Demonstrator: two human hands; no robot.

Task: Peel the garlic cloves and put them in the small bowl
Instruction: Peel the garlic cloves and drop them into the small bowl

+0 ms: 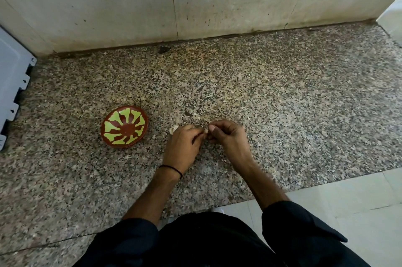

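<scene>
1. Head view: both hands meet over the speckled stone desk (282, 114), at about its middle, fingertips almost touching.
2. The left hand (185, 142) has its fingers curled and pinches a small pale garlic clove (205, 131) from the left side.
3. The right hand (228, 138) has its thumb and forefinger closed on the same clove from the right, thumbnail facing the camera. This looks like picking at the skin, so I judge the peeling to be under way.
4. The clove is held between the two sets of fingertips, just above the desk. So little of it shows that I cannot tell how its long axis lies or how much skin is left.
5. The small bowl (124, 126), brown with a green pattern, sits on the desk to the left of the hands, at about the same depth. No clove is visible inside it.
6. The deciding relation is that the bowl lies left of the clove, and the left hand is the nearer one. A short carry to the left would reach it without crossing arms.
7. A pale scrap (173, 130), either skin or another clove, lies just beyond the left hand's knuckles, between hand and bowl.
</scene>
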